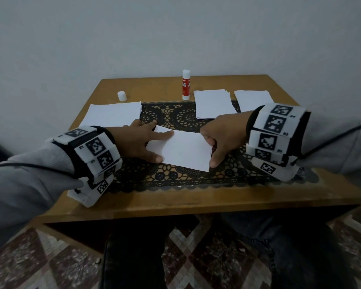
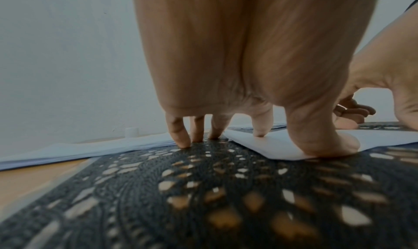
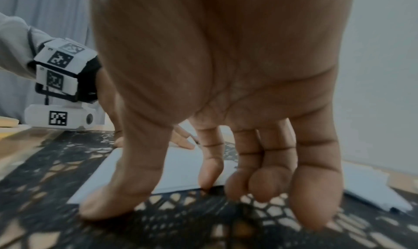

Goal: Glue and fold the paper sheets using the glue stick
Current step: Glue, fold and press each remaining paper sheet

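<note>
A white folded sheet [image 1: 184, 150] lies flat on the black lace mat [image 1: 175, 176] in the middle of the counter [image 1: 196, 202], its long sides slightly askew to the counter's front edge; it looks plain, unmarked and smooth. The left hand [image 1: 139, 140] presses its left end with a straight forefinger and thumb, its other fingers spread onto the mat just beside the paper, so that grip is flat and relaxed, not curled round anything. The right hand [image 1: 223, 136] sits at the sheet's right end, thumb down at the near right corner and forefinger at the right edge, the remaining fingers [image 3: 267, 185] curled under; whether it actually pinches the paper cannot be told. Toward the far edge stands the glue stick [image 1: 186, 85], upright and uncapped, red and white, with its white cap [image 1: 121, 95] well apart near the far left corner. A stack of white sheets [image 1: 113, 114] lies at the left, and two more paper stacks [image 1: 214, 103] at the far right.
</note>
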The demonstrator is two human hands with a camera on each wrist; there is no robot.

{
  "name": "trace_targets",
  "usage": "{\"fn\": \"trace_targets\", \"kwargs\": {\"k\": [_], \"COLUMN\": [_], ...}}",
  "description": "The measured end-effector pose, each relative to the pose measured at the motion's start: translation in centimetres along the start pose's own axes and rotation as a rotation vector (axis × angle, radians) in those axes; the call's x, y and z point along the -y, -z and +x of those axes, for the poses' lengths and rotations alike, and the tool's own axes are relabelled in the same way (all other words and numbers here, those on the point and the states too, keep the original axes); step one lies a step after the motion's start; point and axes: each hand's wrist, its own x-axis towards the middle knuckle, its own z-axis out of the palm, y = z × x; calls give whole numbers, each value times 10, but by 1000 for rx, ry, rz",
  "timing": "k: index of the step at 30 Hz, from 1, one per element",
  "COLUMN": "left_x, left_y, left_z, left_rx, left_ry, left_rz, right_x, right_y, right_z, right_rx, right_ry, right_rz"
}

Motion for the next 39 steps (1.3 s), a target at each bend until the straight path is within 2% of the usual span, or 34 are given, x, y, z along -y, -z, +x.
{"fn": "trace_targets", "kwargs": {"k": [3, 4, 7, 9, 14, 18, 20, 24, 26, 31, 37, 39], "left_x": [0, 0, -3, -5, -25, -66, -71, -39, -38, -69, -56, -68], "left_y": [0, 0, 2, 3, 1, -3, -3, 4, 2, -5, 11, 7], "left_z": [0, 0, -2, -4, -16, -36, -37, -23, -22, -34, -13, -14], "left_rx": [5, 9, 25, 42, 64, 154, 177, 123, 94, 150, 86, 95], "left_ry": [0, 3, 10, 20, 33, -165, -206, -39, 1, -151, 3, -33], "left_rz": [14, 18, 29, 34, 167, 96, 45, -12, -19, -35, -28, -25], "right_x": [9, 16, 36, 33, 6, 6, 8, 11, 11, 9, 10, 8], "right_y": [-7, -12, -32, -40, -35, -37, -37, -35, -36, -38, -37, -38], "right_z": [-11, -15, -30, -29, -16, -10, -9, -11, -11, -10, -11, -10], "right_rx": [-165, -158, 32, 115, 116, 109, 112, 117, 115, 100, 98, 91], "right_ry": [31, 72, 168, 166, 21, -13, -29, -46, -47, -38, -40, -40], "right_rz": [55, 41, -118, -116, 7, 26, 28, 27, 27, 36, 34, 34]}}
